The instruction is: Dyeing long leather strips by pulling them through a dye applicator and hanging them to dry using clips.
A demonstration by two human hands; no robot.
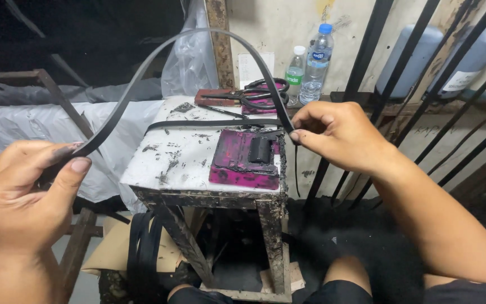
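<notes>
My left hand (26,188) pinches one end of a black strap (158,53), my right hand (338,135) grips the other, so it arches over the stained surface (181,152). I judge I'm checking its length; next calls for steady tension. Beyond the magenta block (246,163) lie scissors (254,93); two bottles (310,62) look partly filled with clear liquid.

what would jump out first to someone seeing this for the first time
A long black strap arches across the upper middle, pinched between the left hand and right hand. Below it, on a grimy white stand, sits a magenta-stained block, with two water bottles behind.
</notes>
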